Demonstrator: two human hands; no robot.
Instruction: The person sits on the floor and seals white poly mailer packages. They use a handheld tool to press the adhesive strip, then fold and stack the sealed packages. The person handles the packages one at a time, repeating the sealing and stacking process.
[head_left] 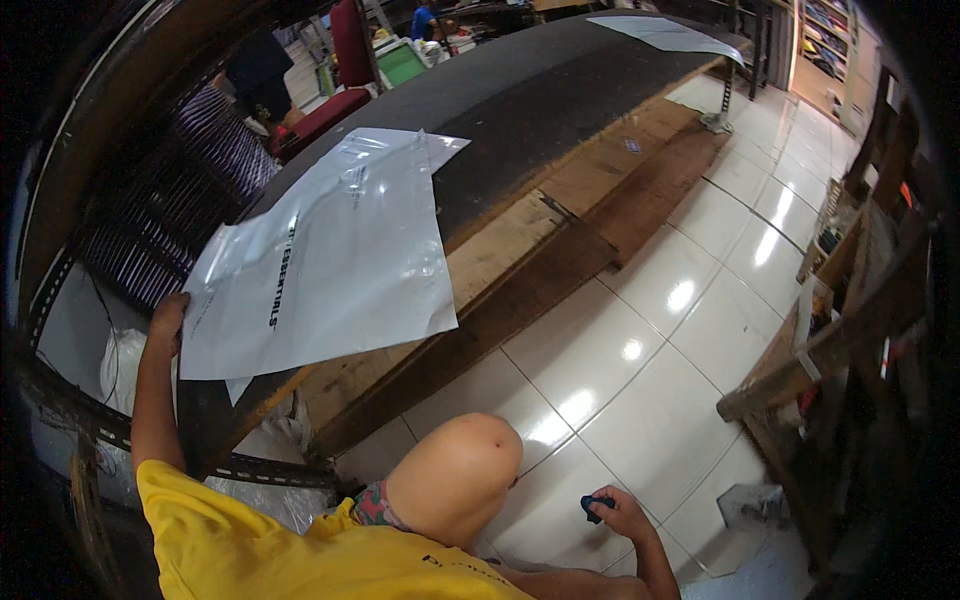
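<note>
A large translucent white plastic bag (340, 270) with dark print lies flat over the near end of a long dark table (520, 90). My left hand (170, 318) is at the bag's left edge, with its fingers curled against that edge and partly hidden. Low on the right, away from the table, my right hand (622, 514) is closed around a small dark blue crumpled piece that looks like cloth (596, 508). A second plastic sheet or bag (665, 36) rests at the table's far end.
Wooden boards (560, 240) form a shelf below the tabletop. White tiled floor (640, 330) runs along the right side, with a wooden rack (830, 360) beyond it. A red chair (325, 120) stands behind the table; a person in blue (424, 22) is farther back.
</note>
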